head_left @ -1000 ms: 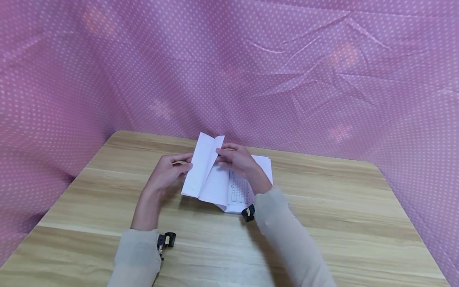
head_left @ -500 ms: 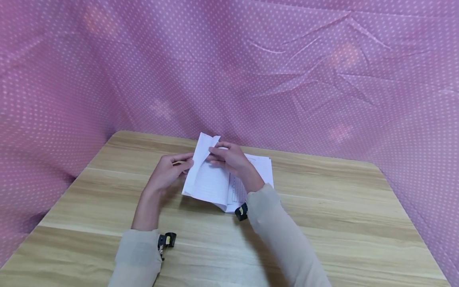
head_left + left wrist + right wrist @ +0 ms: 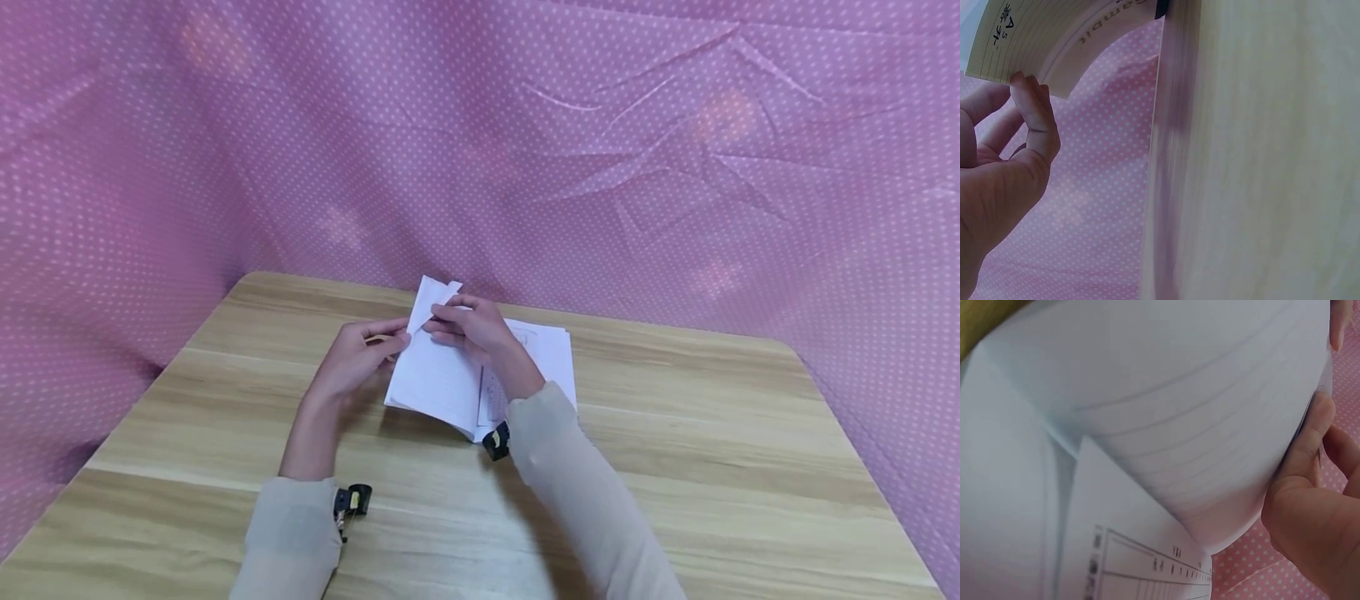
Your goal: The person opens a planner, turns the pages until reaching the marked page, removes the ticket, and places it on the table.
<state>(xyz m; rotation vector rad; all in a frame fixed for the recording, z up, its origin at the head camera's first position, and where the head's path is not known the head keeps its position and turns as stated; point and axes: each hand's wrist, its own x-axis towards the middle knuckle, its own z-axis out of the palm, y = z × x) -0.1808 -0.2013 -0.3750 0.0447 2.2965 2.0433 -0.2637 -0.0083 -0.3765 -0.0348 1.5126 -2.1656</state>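
Observation:
An open notebook (image 3: 438,375) with white lined pages stands near the back of the table, its left half raised and bent upward. My left hand (image 3: 358,354) grips the raised left edge between thumb and fingers. In the left wrist view, the cover (image 3: 1041,47) is cream with dark lettering, and the fingertips pinch its edge. My right hand (image 3: 483,333) reaches over the pages and pinches the edge of a turned leaf at the upper left. The right wrist view shows a lined page (image 3: 1204,419) curving up to that hand, and a page with a printed table (image 3: 1154,562) below.
The notebook lies on a wooden table (image 3: 675,467) with rounded back corners. A pink dotted cloth (image 3: 480,150) hangs behind and along both sides. Small black wrist cameras sit at the left cuff (image 3: 288,517) and the right cuff (image 3: 547,417).
My right hand has moved left, carrying the turned leaf over towards the left edge, so more of the lined page shows. My left hand stays at the notebook's left edge.

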